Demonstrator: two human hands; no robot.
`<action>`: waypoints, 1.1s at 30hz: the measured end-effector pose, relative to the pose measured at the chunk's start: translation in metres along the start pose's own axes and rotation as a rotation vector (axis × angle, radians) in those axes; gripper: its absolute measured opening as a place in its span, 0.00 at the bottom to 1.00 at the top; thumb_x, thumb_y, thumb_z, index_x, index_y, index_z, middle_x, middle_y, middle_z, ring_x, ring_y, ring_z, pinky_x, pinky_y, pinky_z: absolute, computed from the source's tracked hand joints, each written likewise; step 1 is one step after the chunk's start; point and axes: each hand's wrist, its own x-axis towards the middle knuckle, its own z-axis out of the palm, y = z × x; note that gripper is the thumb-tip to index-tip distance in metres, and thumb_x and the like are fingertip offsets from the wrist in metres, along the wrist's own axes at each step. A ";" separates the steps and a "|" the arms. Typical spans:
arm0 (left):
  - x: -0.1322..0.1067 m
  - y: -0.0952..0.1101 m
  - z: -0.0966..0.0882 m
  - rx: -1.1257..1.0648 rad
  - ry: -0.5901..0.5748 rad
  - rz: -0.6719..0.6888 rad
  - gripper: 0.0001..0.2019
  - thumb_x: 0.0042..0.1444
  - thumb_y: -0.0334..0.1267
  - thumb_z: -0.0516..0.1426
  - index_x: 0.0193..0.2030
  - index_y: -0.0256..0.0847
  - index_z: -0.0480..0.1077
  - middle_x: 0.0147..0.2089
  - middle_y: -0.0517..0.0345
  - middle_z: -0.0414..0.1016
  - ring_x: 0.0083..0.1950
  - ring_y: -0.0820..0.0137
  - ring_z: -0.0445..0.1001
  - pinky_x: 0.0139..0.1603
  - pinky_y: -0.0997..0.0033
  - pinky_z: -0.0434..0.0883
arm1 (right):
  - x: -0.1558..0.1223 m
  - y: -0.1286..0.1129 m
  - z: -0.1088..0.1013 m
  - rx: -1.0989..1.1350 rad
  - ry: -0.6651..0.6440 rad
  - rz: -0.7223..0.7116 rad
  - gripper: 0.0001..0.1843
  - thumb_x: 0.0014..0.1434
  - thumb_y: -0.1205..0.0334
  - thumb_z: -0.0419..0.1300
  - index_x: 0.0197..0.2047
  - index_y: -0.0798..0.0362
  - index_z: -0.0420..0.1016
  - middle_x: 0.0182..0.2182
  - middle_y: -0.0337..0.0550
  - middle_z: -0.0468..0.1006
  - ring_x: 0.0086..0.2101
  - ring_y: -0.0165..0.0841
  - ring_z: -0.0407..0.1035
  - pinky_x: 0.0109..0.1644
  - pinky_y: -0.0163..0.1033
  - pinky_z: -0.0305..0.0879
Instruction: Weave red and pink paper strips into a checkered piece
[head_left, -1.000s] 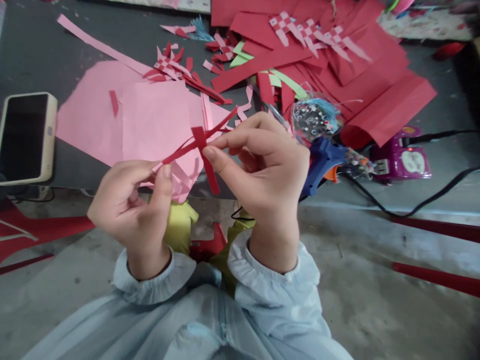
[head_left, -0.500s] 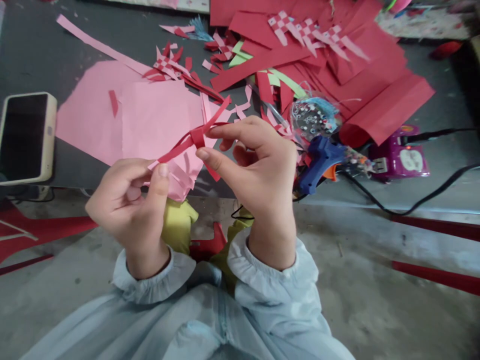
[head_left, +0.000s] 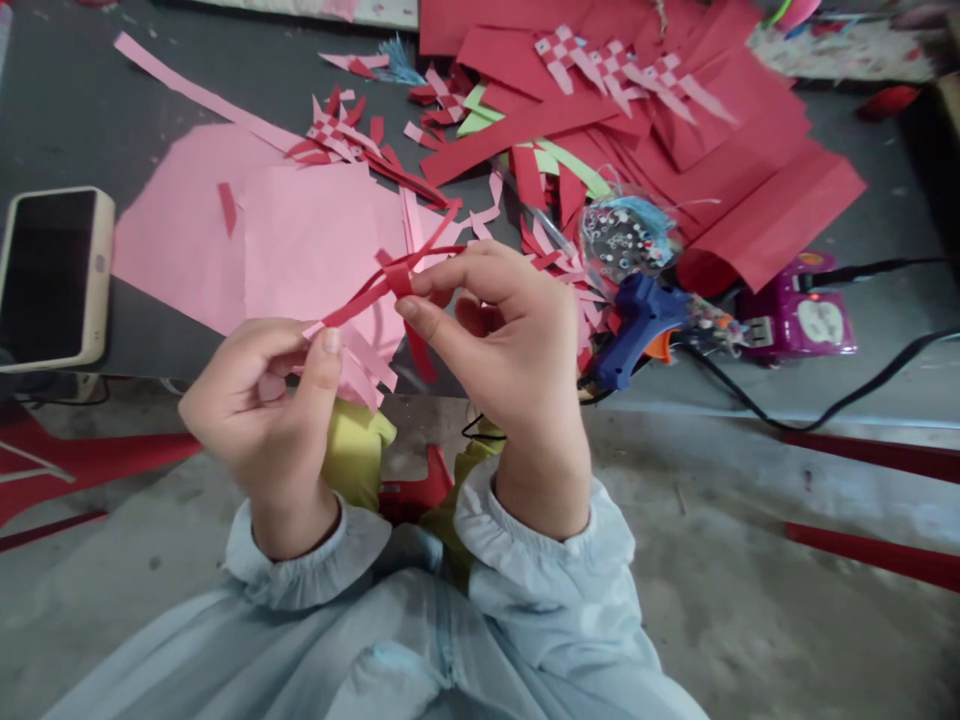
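Observation:
Red paper strips (head_left: 361, 302), looped and crossed over one another, stretch between my two hands above the table's front edge. My left hand (head_left: 262, 420) pinches their left end between thumb and forefinger, where a bit of pink paper also shows. With thumb and forefinger my right hand (head_left: 510, 340) grips the crossing, where one strip wraps round the others. A loose red end hangs below that crossing, and others point up and right. Pink cut strips (head_left: 361, 372) lie just under the work, at the edge of pink sheets (head_left: 307, 235).
A phone (head_left: 56, 280) lies at the left. Red paper sheets (head_left: 750, 190) and woven pink-and-red fish (head_left: 559, 55) fill the back right. At the right are a bag of googly eyes (head_left: 622, 240), a blue glue gun (head_left: 641, 320), a purple power adapter (head_left: 802, 310) and black cables (head_left: 757, 405).
My right hand has shifted slightly left and tilted, and the red crossing has turned a little with it. A strip end now sticks up above the crossing. My left hand keeps its pinch.

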 end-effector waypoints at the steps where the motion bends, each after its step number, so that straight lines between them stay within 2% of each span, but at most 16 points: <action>1: 0.000 0.001 0.000 0.024 -0.004 -0.012 0.04 0.53 0.28 0.66 0.33 0.42 0.78 0.28 0.64 0.76 0.28 0.79 0.72 0.25 0.78 0.71 | 0.000 0.000 0.000 -0.008 0.010 0.003 0.03 0.61 0.61 0.64 0.35 0.49 0.78 0.31 0.36 0.76 0.29 0.25 0.66 0.31 0.35 0.64; 6: -0.002 0.003 -0.002 0.130 -0.031 -0.076 0.04 0.56 0.32 0.66 0.34 0.46 0.78 0.29 0.63 0.76 0.28 0.76 0.73 0.25 0.73 0.72 | 0.001 0.004 -0.001 -0.065 0.103 0.037 0.07 0.62 0.57 0.62 0.33 0.50 0.75 0.30 0.35 0.75 0.26 0.24 0.62 0.31 0.35 0.63; 10: -0.001 -0.001 -0.003 0.116 -0.014 -0.056 0.04 0.54 0.29 0.66 0.34 0.42 0.79 0.29 0.63 0.77 0.28 0.77 0.73 0.25 0.76 0.73 | 0.004 0.011 -0.009 -0.150 0.202 0.072 0.09 0.64 0.57 0.61 0.33 0.50 0.73 0.28 0.35 0.74 0.24 0.24 0.61 0.28 0.36 0.60; 14: 0.001 -0.006 -0.002 0.098 0.040 -0.040 0.04 0.50 0.27 0.67 0.32 0.37 0.79 0.27 0.64 0.77 0.27 0.79 0.74 0.26 0.81 0.72 | 0.008 0.018 -0.026 -0.250 0.310 0.097 0.09 0.64 0.56 0.60 0.32 0.49 0.72 0.28 0.36 0.75 0.26 0.26 0.66 0.30 0.37 0.61; 18: 0.003 -0.008 -0.001 0.104 0.068 -0.069 0.04 0.50 0.27 0.67 0.32 0.37 0.80 0.26 0.64 0.78 0.27 0.80 0.74 0.27 0.84 0.72 | 0.008 0.021 -0.041 -0.318 0.358 0.148 0.10 0.63 0.58 0.62 0.30 0.49 0.72 0.25 0.36 0.74 0.26 0.28 0.66 0.31 0.39 0.62; 22: 0.003 -0.004 0.001 0.126 0.062 -0.089 0.03 0.50 0.28 0.67 0.32 0.37 0.80 0.26 0.64 0.78 0.27 0.80 0.74 0.27 0.83 0.72 | 0.008 0.021 -0.041 -0.305 0.253 0.254 0.07 0.60 0.62 0.63 0.30 0.52 0.74 0.24 0.36 0.75 0.24 0.26 0.63 0.29 0.38 0.59; 27: 0.004 -0.002 0.001 0.166 0.098 -0.110 0.03 0.48 0.28 0.66 0.31 0.37 0.80 0.26 0.64 0.78 0.28 0.76 0.75 0.27 0.80 0.73 | 0.011 0.018 -0.024 -0.323 0.047 0.335 0.07 0.59 0.64 0.62 0.29 0.52 0.75 0.23 0.35 0.74 0.24 0.26 0.63 0.31 0.37 0.58; 30: 0.005 -0.005 0.002 0.154 0.180 -0.120 0.03 0.46 0.29 0.67 0.30 0.37 0.80 0.24 0.63 0.78 0.27 0.75 0.75 0.27 0.78 0.72 | 0.013 0.019 -0.012 -0.420 -0.031 0.350 0.09 0.60 0.62 0.62 0.27 0.52 0.74 0.23 0.36 0.75 0.26 0.29 0.66 0.34 0.38 0.56; 33: 0.006 -0.008 0.002 0.108 0.274 -0.100 0.04 0.44 0.28 0.68 0.29 0.37 0.80 0.24 0.62 0.77 0.27 0.75 0.75 0.28 0.77 0.72 | 0.016 0.022 -0.003 -0.547 -0.039 0.328 0.14 0.61 0.55 0.61 0.26 0.52 0.73 0.25 0.40 0.77 0.29 0.33 0.67 0.34 0.39 0.54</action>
